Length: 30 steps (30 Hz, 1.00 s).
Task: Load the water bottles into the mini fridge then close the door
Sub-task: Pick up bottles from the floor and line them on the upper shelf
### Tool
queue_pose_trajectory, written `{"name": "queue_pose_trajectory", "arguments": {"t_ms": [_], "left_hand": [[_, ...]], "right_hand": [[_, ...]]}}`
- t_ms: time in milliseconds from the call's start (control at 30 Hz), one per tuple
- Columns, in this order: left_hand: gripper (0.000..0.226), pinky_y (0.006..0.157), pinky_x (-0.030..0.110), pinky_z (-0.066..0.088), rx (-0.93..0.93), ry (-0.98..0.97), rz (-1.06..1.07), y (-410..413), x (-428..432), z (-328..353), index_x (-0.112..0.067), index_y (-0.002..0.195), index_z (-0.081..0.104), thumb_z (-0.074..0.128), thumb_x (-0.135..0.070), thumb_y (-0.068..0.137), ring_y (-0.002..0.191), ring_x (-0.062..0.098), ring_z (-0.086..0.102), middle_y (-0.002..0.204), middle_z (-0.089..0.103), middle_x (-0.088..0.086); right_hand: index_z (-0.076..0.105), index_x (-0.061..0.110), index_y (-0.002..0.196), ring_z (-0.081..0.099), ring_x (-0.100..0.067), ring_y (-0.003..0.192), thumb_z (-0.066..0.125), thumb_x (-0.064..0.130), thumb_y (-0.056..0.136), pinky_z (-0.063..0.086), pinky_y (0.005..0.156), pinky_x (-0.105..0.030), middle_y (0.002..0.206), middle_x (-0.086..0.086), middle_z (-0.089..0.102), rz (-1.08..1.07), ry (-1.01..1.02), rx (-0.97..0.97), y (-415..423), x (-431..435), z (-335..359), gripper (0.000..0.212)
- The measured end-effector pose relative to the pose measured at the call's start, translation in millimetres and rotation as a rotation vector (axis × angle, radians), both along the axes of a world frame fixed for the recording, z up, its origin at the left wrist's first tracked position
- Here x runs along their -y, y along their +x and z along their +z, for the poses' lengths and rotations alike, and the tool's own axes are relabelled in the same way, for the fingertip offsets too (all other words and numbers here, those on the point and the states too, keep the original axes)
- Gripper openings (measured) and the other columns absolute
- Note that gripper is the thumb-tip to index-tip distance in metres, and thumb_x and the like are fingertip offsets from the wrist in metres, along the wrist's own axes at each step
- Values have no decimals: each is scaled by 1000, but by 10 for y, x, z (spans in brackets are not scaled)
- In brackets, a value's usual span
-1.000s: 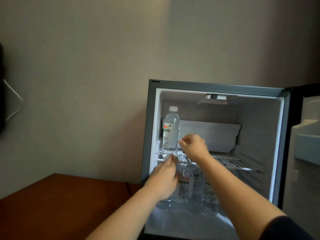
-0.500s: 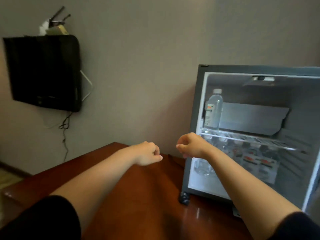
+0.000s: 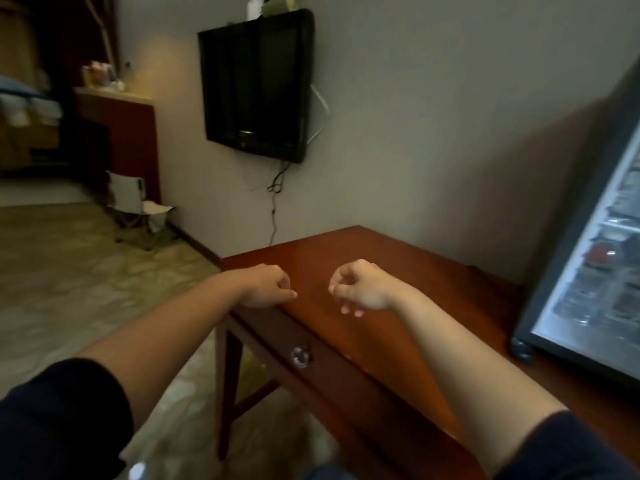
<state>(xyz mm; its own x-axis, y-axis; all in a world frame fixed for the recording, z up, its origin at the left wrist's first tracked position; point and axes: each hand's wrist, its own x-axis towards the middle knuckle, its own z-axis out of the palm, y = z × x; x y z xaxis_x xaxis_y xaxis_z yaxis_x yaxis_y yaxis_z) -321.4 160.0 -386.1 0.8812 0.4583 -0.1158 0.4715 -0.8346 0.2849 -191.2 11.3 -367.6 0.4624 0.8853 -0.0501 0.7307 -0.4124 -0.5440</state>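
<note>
The mini fridge (image 3: pixel 561 271) stands at the far right edge of the view, on the wooden table (image 3: pixel 398 271). Its lit inside shows blurred water bottles (image 3: pixel 602 271) with red labels; its door is out of frame. My left hand (image 3: pixel 266 287) hovers over the table's left front corner, fingers curled in, holding nothing. My right hand (image 3: pixel 360 285) hangs beside it over the tabletop, fingers loosely curled and empty. Both hands are well left of the fridge.
A black TV (image 3: pixel 256 84) hangs on the wall with cables trailing below it. The table has a drawer knob (image 3: pixel 300 356) on its front. A small folding chair (image 3: pixel 138 209) and a dark cabinet (image 3: pixel 117 140) stand on the floor at the left.
My view has swung left, away from the fridge. Both hands came out of the fridge, where a bottle stands on the shelf, and moved left over the table.
</note>
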Motion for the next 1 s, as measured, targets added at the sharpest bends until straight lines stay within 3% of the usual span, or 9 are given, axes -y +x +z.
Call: {"name": "queue_pose_trajectory", "arguments": {"t_ms": [167, 333, 467, 633, 767, 867, 1000], "left_hand": [[38, 90, 38, 49, -22, -122, 117, -632, -465, -486, -8, 111, 61, 44, -39, 96, 97, 24, 61, 105, 62, 7], [35, 86, 29, 47, -13, -244, 259, -1201, -733, -1011, -7, 113, 62, 46, -33, 96, 99, 25, 66, 110, 67, 13], [34, 84, 26, 46, -46, -370, 382, -1609, -946, -1569, -6, 114, 61, 46, -31, 96, 97, 26, 66, 112, 67, 17], [39, 91, 30, 46, -55, -528, 513, -2066, -1089, -2271, -5, 120, 58, 45, -33, 97, 104, 26, 64, 117, 60, 7], [38, 96, 33, 41, -88, -560, 617, -2313, -1111, -2886, -4, 117, 61, 46, -33, 96, 113, 26, 56, 123, 60, 12], [37, 96, 33, 41, -98, -609, 692, -2421, -1072, -3315, -3, 116, 62, 48, -31, 96, 113, 26, 56, 123, 60, 13], [34, 84, 24, 39, -83, -672, 772, -2484, -976, -3789, -5, 116, 61, 47, -28, 96, 109, 22, 57, 121, 62, 10]], "right_hand": [[61, 15, 102, 66, -8, 68, 51, 22, 96, 50, 50, -16, 88, -2, 66, 141, -59, -77, -484, -605, -412, 13], [64, 6, 102, 68, -17, 69, 51, 18, 95, 57, 61, -30, 82, -6, 66, 240, -133, -138, -899, -1181, -977, 19], [61, 12, 96, 69, -28, 78, 52, 17, 93, 53, 55, -26, 86, -12, 66, 287, -224, -222, -1222, -1563, -1543, 11], [61, 10, 102, 62, -14, 69, 52, 18, 95, 49, 56, -24, 82, -3, 59, 378, -342, -324, -1561, -1888, -2231, 14], [58, 4, 109, 57, -9, 61, 53, 16, 95, 47, 47, -18, 77, 1, 55, 393, -449, -369, -1749, -2045, -2759, 19], [59, 2, 110, 57, -9, 65, 53, 16, 95, 48, 56, -21, 80, -1, 56, 400, -509, -423, -1839, -2090, -3121, 22], [60, 0, 111, 56, -11, 67, 52, 11, 94, 44, 54, -16, 86, -8, 60, 400, -574, -473, -1883, -2102, -3616, 22]]}}
